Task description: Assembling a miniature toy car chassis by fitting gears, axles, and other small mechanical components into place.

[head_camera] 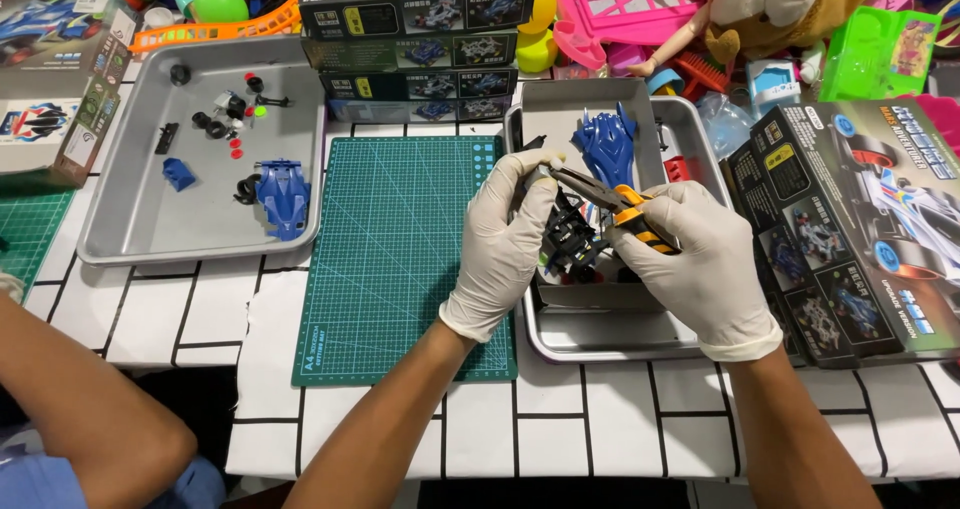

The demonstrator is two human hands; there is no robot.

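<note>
- Black plastic toy-car chassis, partly built, sits right of the frame's centre, held above the right-hand metal tray.
- Left hand, in a white glove, is closed around the chassis's left side, fingers curled over its top edge.
- Right hand, also gloved, is closed on the orange-and-black handles of a pair of needle-nose pliers; the plier tips point left and reach the top of the chassis by the left fingertips. Whether the tips pinch a small part is too small to tell.
- Judging by how things lie, the assembly looks about midway: the chassis carries some fitted pieces, but I see no wheels on it, and the blue car body shell lies apart in the same tray, just above the hands, not yet mounted.
- A red piece lies beside the shell, unfitted.
- Green cutting mat covers the bench just left of the hands, with nothing on it.
- At upper left, a second metal tray holds another blue car body, loose black wheels and small red bits, well apart from the hands.
- Stacked kit boxes stand at top centre, and a larger box lies at the right edge.
- Another person's bare arm shows at lower left.
</note>
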